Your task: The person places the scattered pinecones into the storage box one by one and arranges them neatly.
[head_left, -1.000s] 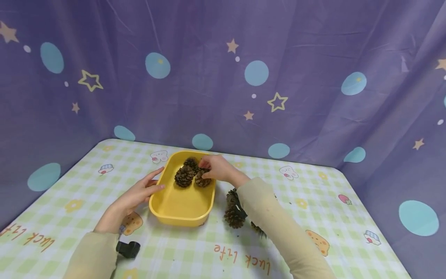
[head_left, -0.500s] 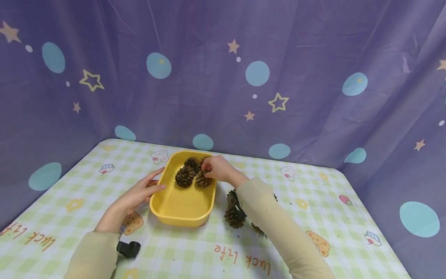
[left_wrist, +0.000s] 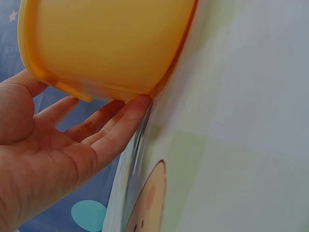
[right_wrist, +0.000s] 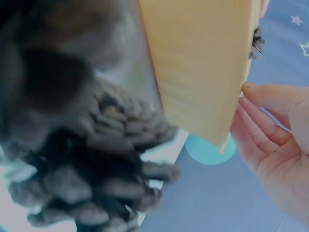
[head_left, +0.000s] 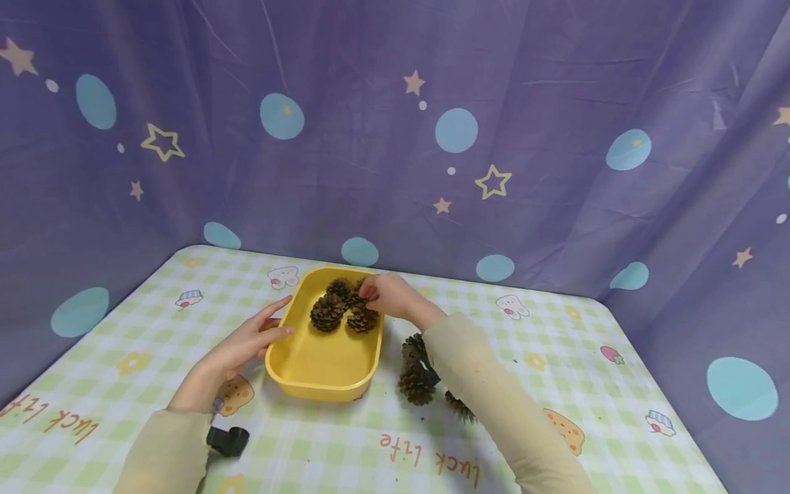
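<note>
I see brown, rough-scaled pine cones (head_left: 328, 313) clustered at far end of yellow tub (head_left: 321, 367). Left hand (head_left: 243, 343) spread against tub's left side; right hand (head_left: 395, 300) over cones, can't tell if pinching.

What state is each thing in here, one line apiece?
Yellow tub: upright, open-topped
Pine cones inside: clustered toward the far end
Pine cones outside: beside the tub, partly behind the right sleeve
Left hand: fingers spread, touching the tub
Right hand: over cones, grip unclear
Curtain: hanging, creased
</note>
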{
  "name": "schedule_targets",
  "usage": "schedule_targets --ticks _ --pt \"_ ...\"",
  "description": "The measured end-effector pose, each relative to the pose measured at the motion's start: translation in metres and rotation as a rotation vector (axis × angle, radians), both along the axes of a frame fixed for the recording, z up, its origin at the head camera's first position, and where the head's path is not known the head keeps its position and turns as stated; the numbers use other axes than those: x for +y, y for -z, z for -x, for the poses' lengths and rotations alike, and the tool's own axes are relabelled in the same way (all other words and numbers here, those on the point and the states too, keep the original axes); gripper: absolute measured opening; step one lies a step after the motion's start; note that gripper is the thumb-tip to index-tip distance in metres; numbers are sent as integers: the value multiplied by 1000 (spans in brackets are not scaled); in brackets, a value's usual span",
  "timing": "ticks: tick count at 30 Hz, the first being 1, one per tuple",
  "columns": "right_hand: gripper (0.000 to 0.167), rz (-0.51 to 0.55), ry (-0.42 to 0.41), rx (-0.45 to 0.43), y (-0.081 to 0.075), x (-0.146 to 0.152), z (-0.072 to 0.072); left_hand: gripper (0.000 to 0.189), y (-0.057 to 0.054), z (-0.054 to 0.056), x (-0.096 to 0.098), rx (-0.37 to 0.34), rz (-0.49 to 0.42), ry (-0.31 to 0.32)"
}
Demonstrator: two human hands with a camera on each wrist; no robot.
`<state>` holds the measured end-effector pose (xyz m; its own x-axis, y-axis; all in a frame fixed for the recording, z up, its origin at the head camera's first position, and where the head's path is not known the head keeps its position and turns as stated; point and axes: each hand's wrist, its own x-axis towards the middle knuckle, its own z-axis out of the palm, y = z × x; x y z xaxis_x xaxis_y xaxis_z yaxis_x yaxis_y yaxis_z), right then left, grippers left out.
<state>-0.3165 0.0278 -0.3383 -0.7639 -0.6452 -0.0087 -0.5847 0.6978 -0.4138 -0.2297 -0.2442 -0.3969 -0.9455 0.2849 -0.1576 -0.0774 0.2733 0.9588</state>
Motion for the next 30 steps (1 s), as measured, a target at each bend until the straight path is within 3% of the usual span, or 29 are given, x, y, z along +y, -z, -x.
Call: schedule_targets --ticks 7,15,19,25,30 --pt "21 62 -21 12 -9 21 -3 70 -1 1 0 7 -3 9" --pt "19 38 -9 20 -10 50 -7 71 1 1 0 1 -5 7" --pt "20 40 15 -36 -9 67 -10 73 0 0 0 3 -12 17" --pt "26 48 -25 -105 -3 92 -14 73 -1 0 -1 8 -16 25" --pt "41 41 -56 -283 4 108 -19 73 -1 0 0 13 -19 32"
